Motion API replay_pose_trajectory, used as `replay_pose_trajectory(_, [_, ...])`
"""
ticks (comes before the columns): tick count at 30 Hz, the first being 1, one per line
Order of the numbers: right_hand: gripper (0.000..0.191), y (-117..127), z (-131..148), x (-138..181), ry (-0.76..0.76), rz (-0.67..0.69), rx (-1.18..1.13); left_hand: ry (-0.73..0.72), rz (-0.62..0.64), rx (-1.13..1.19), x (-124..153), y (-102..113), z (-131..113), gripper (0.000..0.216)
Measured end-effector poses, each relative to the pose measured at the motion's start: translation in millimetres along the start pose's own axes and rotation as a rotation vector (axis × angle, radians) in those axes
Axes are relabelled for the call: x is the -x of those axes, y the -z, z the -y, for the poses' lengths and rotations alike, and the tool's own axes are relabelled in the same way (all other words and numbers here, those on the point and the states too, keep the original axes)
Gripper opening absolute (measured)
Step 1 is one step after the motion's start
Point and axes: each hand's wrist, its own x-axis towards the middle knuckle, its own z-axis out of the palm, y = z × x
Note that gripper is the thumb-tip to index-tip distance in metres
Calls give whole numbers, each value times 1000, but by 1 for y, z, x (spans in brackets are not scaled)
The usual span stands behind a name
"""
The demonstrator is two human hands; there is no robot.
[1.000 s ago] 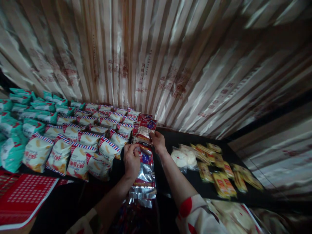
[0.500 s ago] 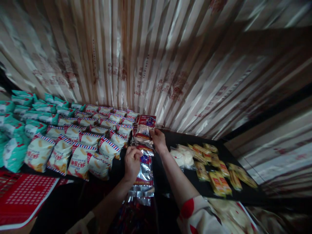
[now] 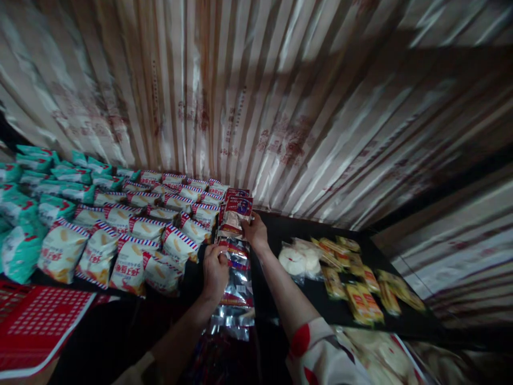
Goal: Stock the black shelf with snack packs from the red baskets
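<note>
Right of the striped snack bags (image 3: 132,256), my right hand (image 3: 254,232) pinches a seemingly light, slippery foil packet (image 3: 237,213) by its edge, my left hand (image 3: 214,270) gripping the foil strip (image 3: 239,291).

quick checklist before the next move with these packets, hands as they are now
1. Right hand grips the red and blue packet by its lower edge: ok.
2. Left hand is curled on the row of silver foil packets, holding it down: ok.
3. Bare dark shelf shows between that row and the clear bags of white cakes: ok.
4. White striped bags lie apart from the row: cannot tell, they crowd it near the back.
5. The held packet has its printed side up: ok.
</note>
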Motion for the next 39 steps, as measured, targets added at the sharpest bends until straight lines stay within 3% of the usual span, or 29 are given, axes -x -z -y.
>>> replay_pose_trajectory(4, [50,1,4,5,63,-48,27,31,-27,31,3,-1,-1,23])
replay_pose_trajectory(12, [34,1,6,13,49,-7,212,79,-46,53,8,-2,1,22])
replay_pose_trajectory(20, [30,-2,7,12,211,-47,275,79,-36,31,5,-1,-1,21])
replay_pose_trajectory(28, [29,-10,4,12,338,-152,343,-37,-8,-70,7,0,-5,26])
replay_pose_trajectory(34, [43,-17,1,10,401,-18,348,-68,-9,-127,9,-1,-3,25])
replay_pose_trajectory(39, [41,-22,-8,6,408,21,327,-91,4,-179,9,-1,0,26])
